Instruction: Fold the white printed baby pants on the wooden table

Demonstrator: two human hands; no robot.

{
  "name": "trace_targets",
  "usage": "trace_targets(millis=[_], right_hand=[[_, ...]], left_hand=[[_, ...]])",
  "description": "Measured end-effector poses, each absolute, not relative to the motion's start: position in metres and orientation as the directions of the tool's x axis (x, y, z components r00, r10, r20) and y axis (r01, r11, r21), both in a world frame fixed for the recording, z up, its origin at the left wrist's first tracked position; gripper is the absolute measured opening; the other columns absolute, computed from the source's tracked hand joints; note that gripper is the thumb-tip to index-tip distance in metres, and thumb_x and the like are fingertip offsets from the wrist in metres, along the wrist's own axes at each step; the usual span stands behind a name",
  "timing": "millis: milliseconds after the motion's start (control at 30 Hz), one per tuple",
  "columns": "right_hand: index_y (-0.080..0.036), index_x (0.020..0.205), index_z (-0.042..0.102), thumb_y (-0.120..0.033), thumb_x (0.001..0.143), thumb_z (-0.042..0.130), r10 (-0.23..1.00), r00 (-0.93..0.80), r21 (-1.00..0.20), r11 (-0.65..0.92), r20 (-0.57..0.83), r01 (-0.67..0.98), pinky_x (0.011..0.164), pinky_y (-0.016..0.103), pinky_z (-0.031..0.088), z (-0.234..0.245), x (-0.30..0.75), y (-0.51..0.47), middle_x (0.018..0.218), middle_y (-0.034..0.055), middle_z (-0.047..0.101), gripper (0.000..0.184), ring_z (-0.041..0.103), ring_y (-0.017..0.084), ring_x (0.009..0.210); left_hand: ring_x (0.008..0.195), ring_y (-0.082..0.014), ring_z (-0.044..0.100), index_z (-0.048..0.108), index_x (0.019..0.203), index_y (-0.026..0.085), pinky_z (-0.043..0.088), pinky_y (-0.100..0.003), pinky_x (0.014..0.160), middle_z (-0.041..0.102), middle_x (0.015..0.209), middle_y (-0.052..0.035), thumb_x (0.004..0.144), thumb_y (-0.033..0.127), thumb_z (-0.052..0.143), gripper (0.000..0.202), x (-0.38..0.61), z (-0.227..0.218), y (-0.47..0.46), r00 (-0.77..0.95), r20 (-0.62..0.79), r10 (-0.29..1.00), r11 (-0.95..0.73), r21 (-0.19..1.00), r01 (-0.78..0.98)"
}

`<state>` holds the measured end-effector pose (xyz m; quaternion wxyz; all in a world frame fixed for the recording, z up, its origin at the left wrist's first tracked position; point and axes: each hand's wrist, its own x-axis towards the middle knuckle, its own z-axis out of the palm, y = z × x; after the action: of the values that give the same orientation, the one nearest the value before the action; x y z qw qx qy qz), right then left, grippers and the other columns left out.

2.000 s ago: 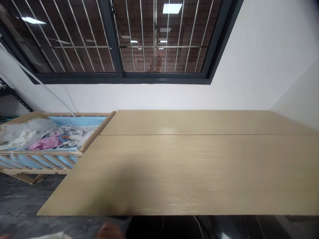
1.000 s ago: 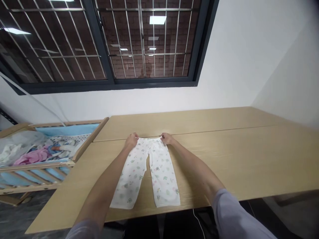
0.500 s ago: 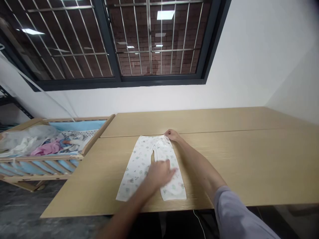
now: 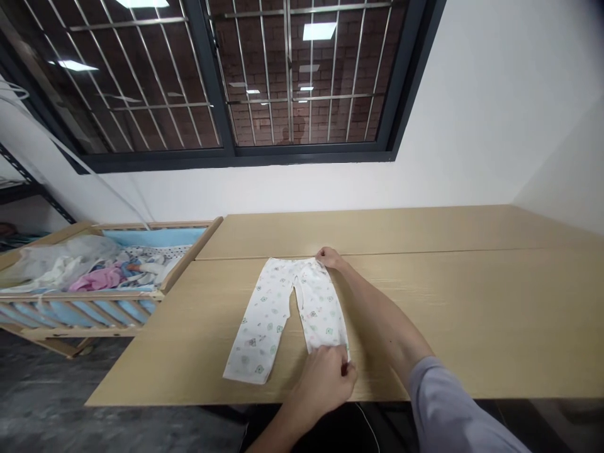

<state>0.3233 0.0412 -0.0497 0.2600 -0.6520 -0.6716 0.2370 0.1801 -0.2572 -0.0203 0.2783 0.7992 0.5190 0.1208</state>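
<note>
A pair of small white trousers [image 4: 267, 314] with a green and grey print lies spread on the table [image 4: 453, 314], waist away from me and legs towards me. At the waistband's right corner my right hand [image 4: 329, 257] is closed in a pinch on the cloth. My left hand [image 4: 328, 376] is down at the hem of the right-hand trouser leg, its fingers curled closed on the edge there and covering most of that hem. The left-hand leg lies flat, touched by neither hand.
To the left stands a wooden cot [image 4: 189, 258] with a blue lining, holding a pink cloth [image 4: 99, 277], other crumpled clothes and a clear plastic bag [image 4: 70, 251]. A seam crosses the table. Behind it are a white wall and a barred window [image 4: 302, 75].
My left hand has moved from above the trousers down to the right-hand hem and closed there. The legs now lie further apart at the crotch. My right hand stays at the waistband corner.
</note>
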Motion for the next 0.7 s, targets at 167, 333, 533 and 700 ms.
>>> trace_targets(millis=[167,333,533,700], right_hand=[[-0.013,0.073,0.07,-0.02,0.07,0.072,0.997,-0.082,-0.693,0.059,0.0,0.718,0.057,0.022,0.042,-0.01,0.316,0.055,0.063,0.0015,0.066,0.008,0.059,0.014,0.062],[-0.012,0.082,0.073,-0.018,0.075,0.069,0.989,-0.15,-0.719,0.107,0.004,0.687,0.051,0.02,0.039,0.02,0.28,0.068,0.064,0.0013,0.065,0.01,0.052,0.01,0.054],[-0.011,0.072,0.073,-0.018,0.076,0.069,0.982,-0.189,-0.665,0.138,-0.005,0.734,0.055,0.021,0.044,0.02,0.202,0.071,0.065,0.0058,0.068,0.009,0.06,0.013,0.061],[-0.008,0.08,0.074,-0.015,0.072,0.072,0.985,-0.172,-0.579,0.128,-0.023,0.805,0.059,0.024,0.047,0.003,0.153,0.064,0.069,0.0107,0.071,0.01,0.066,0.019,0.069]], left_hand=[[0.057,-0.0161,0.057,0.052,0.064,0.023,0.037,-0.028,0.056,0.063,0.06,-0.0001,0.091,0.038,0.049,0.031,0.151,-0.002,-0.258,0.289,0.011,0.957,-0.165,0.842,0.514],[0.059,-0.0173,0.06,0.054,0.063,0.022,0.039,-0.027,0.057,0.063,0.059,-0.0005,0.09,0.048,0.049,0.038,0.099,0.018,-0.274,0.103,-0.034,0.994,-0.013,0.906,0.424],[0.062,-0.0194,0.059,0.058,0.067,0.022,0.037,-0.029,0.06,0.064,0.063,-0.0019,0.091,0.053,0.046,0.041,0.025,-0.008,-0.293,-0.168,-0.003,0.986,0.115,0.743,0.659],[0.075,-0.0231,0.067,0.063,0.078,0.022,0.036,-0.031,0.066,0.073,0.08,-0.0053,0.095,0.039,0.044,0.031,-0.001,-0.032,-0.298,-0.29,-0.077,0.954,0.286,0.528,0.8]])
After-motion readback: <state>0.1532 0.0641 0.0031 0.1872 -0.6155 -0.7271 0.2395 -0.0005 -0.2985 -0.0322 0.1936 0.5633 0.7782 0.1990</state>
